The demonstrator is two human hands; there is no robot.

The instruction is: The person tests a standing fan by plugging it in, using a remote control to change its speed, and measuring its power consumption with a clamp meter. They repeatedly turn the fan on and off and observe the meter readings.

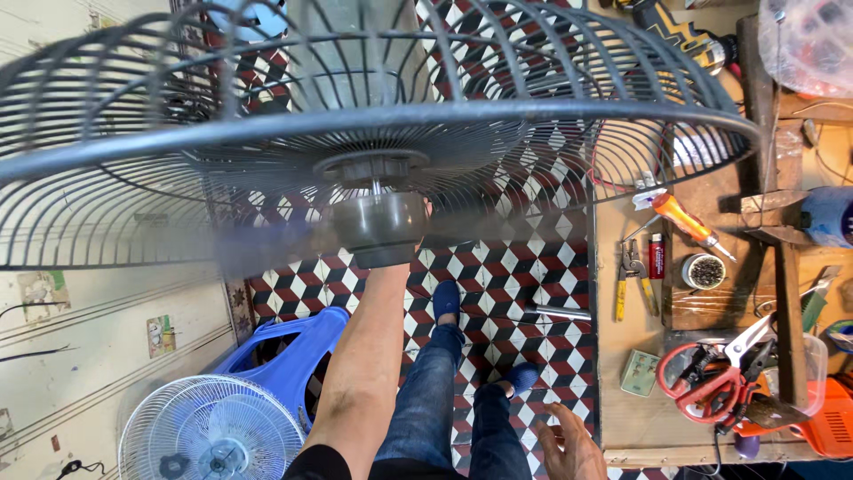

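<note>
- The right hand hung lowest in the head view, fingers spread and holding nothing, just beside the edge of the wooden workbench.
- The left hand was raised on an outstretched forearm and was mostly hidden behind the dark grey plastic fan hub; only a sliver of it showed beside the hub, so whether it gripped the hub could not be told.
- The hub sat at the centre of the large dark grey wire fan guard, which filled the upper half of the view, tilted, with blurred blades streaking out to either side.
- Below the arm stood a blue plastic stool and, beside it, a small white wire-caged fan on the floor.
- The person's legs in blue jeans stood over red, black and white patterned floor tiles.
- On the bench lay red-handled scissors, an orange-handled screwdriver, yellow-handled pliers and a small round tin of screws.
</note>
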